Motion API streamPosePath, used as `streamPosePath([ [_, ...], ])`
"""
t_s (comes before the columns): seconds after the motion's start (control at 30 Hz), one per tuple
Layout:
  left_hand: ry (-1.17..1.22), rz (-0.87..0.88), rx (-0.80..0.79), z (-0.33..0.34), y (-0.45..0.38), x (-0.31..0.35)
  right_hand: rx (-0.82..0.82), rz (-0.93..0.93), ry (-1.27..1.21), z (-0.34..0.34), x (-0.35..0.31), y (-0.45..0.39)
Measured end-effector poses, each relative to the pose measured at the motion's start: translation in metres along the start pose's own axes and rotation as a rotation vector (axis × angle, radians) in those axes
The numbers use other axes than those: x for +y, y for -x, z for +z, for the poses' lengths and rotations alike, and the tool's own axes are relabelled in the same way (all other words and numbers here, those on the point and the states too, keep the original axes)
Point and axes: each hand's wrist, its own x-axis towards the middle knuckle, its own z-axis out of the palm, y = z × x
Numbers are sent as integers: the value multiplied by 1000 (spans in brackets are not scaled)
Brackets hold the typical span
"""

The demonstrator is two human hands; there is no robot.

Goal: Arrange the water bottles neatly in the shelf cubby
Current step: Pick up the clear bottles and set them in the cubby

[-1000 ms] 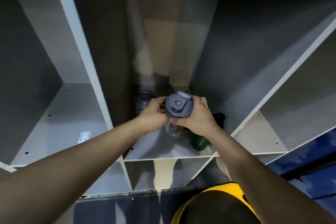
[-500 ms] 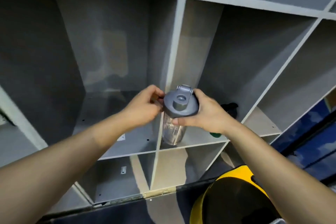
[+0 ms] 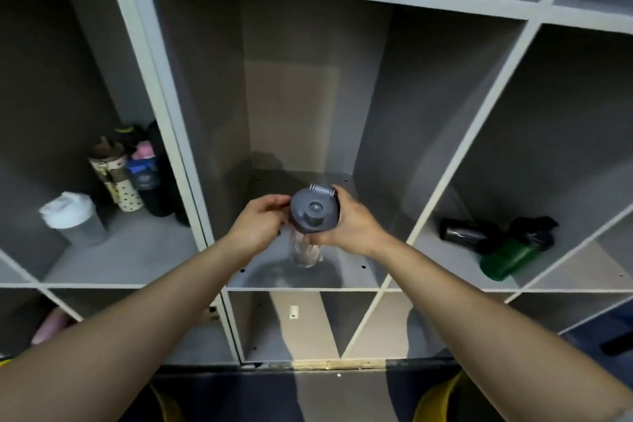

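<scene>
The clear plastic bottle with a grey flip-top lid [image 3: 313, 216] hangs upright in the middle cubby [image 3: 308, 279], both the left hand [image 3: 259, 225] and the right hand [image 3: 349, 221] clasping its lid, probably to set it squarely; a green bottle [image 3: 507, 257] lies toppled one cubby over.

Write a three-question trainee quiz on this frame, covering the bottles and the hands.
1. True or false: the green bottle in the right cubby stands upright.
2. Which cubby holds the group of upright bottles? A left, B middle, C right.
3. What do both hands hold in front of the middle cubby?

Key
1. False; it lies on its side.
2. A.
3. The clear bottle with a grey lid, left hand and right hand gripping near the lid.
</scene>
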Motion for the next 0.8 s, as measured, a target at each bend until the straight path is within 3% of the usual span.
streamPosePath([
  [0.23, 137, -214, 78, -23, -40, -46, -102, 17, 96, 72, 23, -90],
  [0.43, 234, -445, 259, -31, -89, -84, -159, 22, 97, 121, 50, -142],
  [0.8, 201, -431, 394, -30, -127, -110, -178, 25, 68, 161, 72, -182],
])
